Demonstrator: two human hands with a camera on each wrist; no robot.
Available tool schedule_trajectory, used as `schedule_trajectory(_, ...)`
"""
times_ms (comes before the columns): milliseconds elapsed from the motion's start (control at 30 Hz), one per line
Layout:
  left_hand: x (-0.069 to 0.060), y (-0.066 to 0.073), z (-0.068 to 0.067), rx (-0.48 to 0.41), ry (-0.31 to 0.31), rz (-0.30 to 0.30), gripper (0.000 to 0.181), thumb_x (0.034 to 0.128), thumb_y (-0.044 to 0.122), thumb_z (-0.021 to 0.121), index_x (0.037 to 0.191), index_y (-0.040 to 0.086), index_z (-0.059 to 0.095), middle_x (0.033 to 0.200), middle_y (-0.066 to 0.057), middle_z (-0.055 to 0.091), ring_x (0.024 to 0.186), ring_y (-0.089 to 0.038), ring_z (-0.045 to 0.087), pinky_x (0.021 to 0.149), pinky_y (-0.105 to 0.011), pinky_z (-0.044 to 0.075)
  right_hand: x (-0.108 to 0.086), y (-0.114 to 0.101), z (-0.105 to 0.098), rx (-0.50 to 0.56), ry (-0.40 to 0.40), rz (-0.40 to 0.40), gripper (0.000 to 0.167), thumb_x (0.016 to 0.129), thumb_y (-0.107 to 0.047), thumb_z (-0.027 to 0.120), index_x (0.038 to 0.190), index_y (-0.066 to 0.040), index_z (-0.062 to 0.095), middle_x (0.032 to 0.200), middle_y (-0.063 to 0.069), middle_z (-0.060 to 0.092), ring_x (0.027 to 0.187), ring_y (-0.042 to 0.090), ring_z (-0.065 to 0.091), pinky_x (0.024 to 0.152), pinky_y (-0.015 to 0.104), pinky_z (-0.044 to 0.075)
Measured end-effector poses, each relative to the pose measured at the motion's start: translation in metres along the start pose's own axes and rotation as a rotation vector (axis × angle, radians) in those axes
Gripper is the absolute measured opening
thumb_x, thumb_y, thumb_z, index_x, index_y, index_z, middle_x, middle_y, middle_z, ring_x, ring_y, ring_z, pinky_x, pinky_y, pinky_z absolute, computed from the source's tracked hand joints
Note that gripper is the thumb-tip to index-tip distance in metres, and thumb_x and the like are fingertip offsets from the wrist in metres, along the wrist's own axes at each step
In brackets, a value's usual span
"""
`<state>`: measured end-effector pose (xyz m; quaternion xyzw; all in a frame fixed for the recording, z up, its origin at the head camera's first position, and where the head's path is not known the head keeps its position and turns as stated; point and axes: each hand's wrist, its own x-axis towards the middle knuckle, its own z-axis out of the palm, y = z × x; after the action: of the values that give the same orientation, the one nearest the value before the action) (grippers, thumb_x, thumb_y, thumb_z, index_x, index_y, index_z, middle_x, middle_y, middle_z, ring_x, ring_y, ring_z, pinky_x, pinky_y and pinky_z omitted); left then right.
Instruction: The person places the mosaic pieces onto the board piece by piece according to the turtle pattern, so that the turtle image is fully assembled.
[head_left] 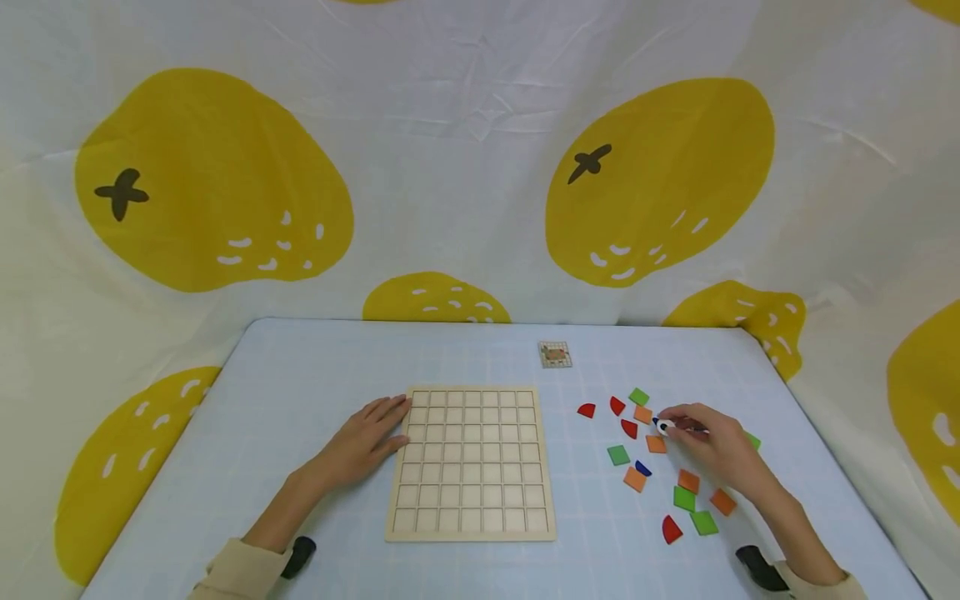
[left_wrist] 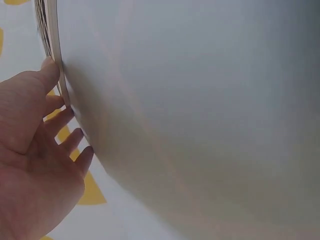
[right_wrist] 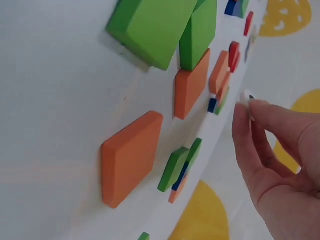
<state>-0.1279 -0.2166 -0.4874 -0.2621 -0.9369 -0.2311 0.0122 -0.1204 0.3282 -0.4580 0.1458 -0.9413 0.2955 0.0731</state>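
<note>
A pale worktop [head_left: 315,354] is carrying a wooden grid board [head_left: 471,462] around its middle; beyond it, slightly right, a small card [head_left: 555,355] is lying, while red, green, orange and blue pieces [head_left: 634,479] are lying scattered at the right.

Soft, even light leaves faint shadows on the worktop [head_left: 322,367] in the head view, while the left wrist view is dimmer, darkening rightward, and the right wrist view slightly blurs far tiles [right_wrist: 233,56].
</note>
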Motion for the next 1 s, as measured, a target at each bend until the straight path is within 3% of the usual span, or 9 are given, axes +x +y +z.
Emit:
schedule_trajectory(333,0.003,-0.002,0.003,0.022,-0.001,0.002,0.059,0.1037,0.025,0.063,0.153,-0.001,0.045,0.155,-0.02,0.046,0.141,-0.048,0.04,0.111,-0.066,0.035,0.019,-0.016,0.009,0.087,-0.01,0.092,0.026,0.096,-0.012,0.075,0.12,-0.002,0.071,0.105,0.009,0.073,0.098,0.031,0.069,0.08,0.007,0.048)
schedule_trajectory(600,0.003,-0.001,0.001,-0.04,-0.011,-0.012,0.06,0.1034,0.024,0.064,0.153,-0.002,0.044,0.156,-0.021,0.044,0.143,-0.048,0.038,0.114,-0.065,0.032,0.033,-0.026,0.018,0.148,-0.039,0.082,0.026,0.096,-0.013,0.074,0.12,-0.004,0.071,0.108,0.009,0.073,0.097,0.028,0.071,0.079,0.013,0.054)
schedule_trajectory(1000,0.003,-0.004,0.001,-0.062,-0.001,-0.01,0.061,0.1027,0.026,0.065,0.154,0.0,0.045,0.156,-0.019,0.046,0.143,-0.044,0.04,0.113,-0.063,0.034,0.054,-0.052,0.034,0.215,-0.062,0.071,0.024,0.099,-0.013,0.072,0.121,-0.004,0.072,0.108,0.009,0.073,0.093,0.025,0.069,0.078,0.016,0.055)
